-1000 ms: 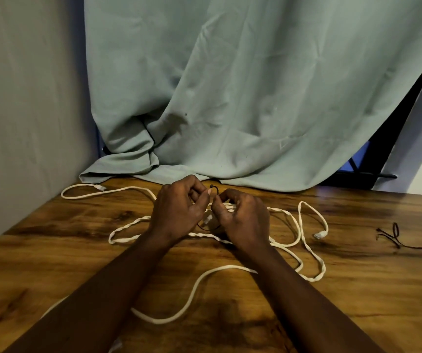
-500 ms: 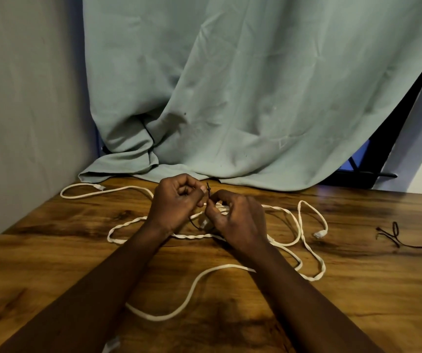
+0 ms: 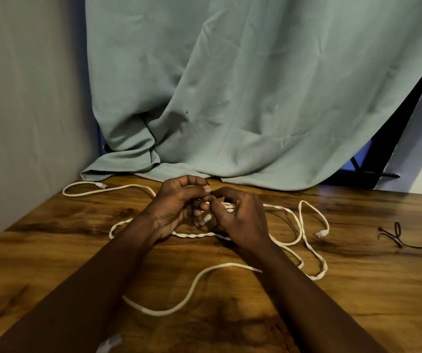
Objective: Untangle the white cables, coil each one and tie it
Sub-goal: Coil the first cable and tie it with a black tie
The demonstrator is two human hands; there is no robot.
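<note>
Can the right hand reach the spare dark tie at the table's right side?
Probably yes: only bare table and low white cable loops separate the right hand from the spare tie. But it and the left hand both pinch a second tie.

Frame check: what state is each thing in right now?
white cables: uncoiled, partly twisted together, sprawled on the table.
thin dark tie: pinched between both hands, loop hanging below.
left hand: fingers curled, pinching the tie.
right hand: fingers curled, pinching the tie.
spare dark ties: loose on the table, untouched.
curtain: hem resting on the table's back edge.
</note>
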